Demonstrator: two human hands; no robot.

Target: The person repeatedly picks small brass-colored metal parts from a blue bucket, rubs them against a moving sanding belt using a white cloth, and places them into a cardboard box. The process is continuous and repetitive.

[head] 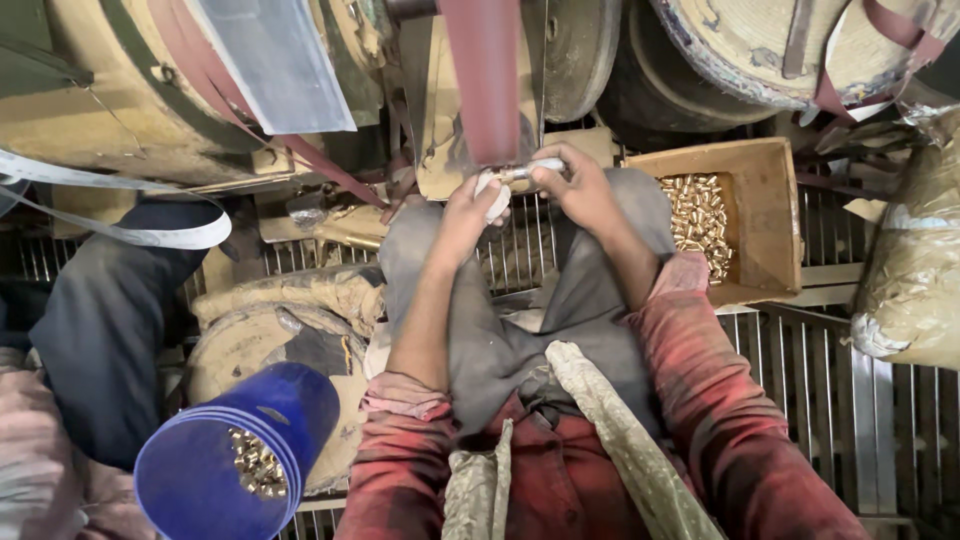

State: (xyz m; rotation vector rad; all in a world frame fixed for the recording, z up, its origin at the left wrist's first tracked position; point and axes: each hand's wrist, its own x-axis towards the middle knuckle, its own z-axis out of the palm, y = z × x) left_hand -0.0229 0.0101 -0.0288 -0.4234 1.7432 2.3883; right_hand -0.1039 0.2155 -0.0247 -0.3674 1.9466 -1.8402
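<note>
— Two hands on one piece?
— Yes. The left hand [468,212] and right hand [575,185] each pinch an end of a small metal rod [520,172], fingers closed on it.
— How does it lie?
— Long axis left to right, spanning between the grips, pressed under the far reddish sanding belt [487,80].
— Nearby?
— Blue bucket [190,480] near left, wooden box [765,215] of brass pieces right.

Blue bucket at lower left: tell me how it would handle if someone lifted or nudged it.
The blue bucket looks like rigid plastic, so it should keep its shape. It holds only a small heap of brass pieces, so it is probably fairly light. It already lies tilted, so a nudge might roll it or spill the pieces.
</note>
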